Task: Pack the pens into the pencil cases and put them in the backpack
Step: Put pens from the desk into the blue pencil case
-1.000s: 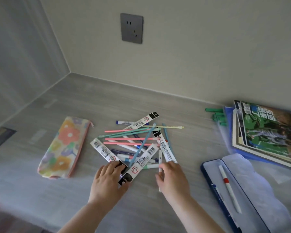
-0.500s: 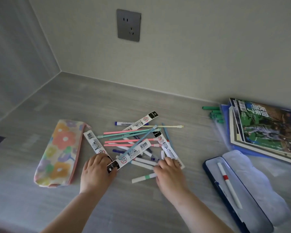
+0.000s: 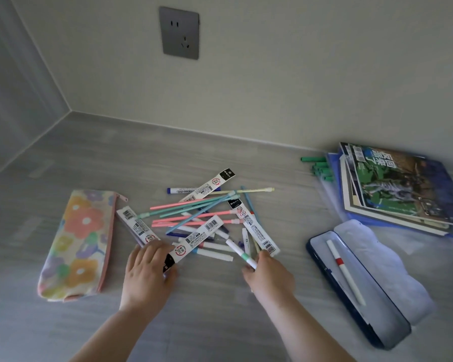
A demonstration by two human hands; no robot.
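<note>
A loose pile of pens and slim pastel refills (image 3: 194, 215) lies mid-desk, mixed with flat barcoded refill packets. My left hand (image 3: 147, 273) sits at the pile's near left and pinches the black end of one refill packet (image 3: 196, 239). My right hand (image 3: 270, 278) is at the pile's near right, pinching the tip of a white pen with a green band (image 3: 239, 252). A floral fabric pencil case (image 3: 76, 244) lies zipped to the left. An open blue tin pencil case (image 3: 377, 317) on the right holds a white pen with a red band (image 3: 344, 270). No backpack is in view.
A stack of books (image 3: 403, 186) on a blue folder sits at the far right, with several green markers (image 3: 317, 165) beside it. A crumpled clear plastic sheet (image 3: 392, 273) lies against the tin. The wall with a grey socket (image 3: 179, 32) closes off the back.
My left hand slid left along the pile, turning the refill packet with it. My right hand picked up the green-banded white pen, which lay flat on the desk half a second ago.
</note>
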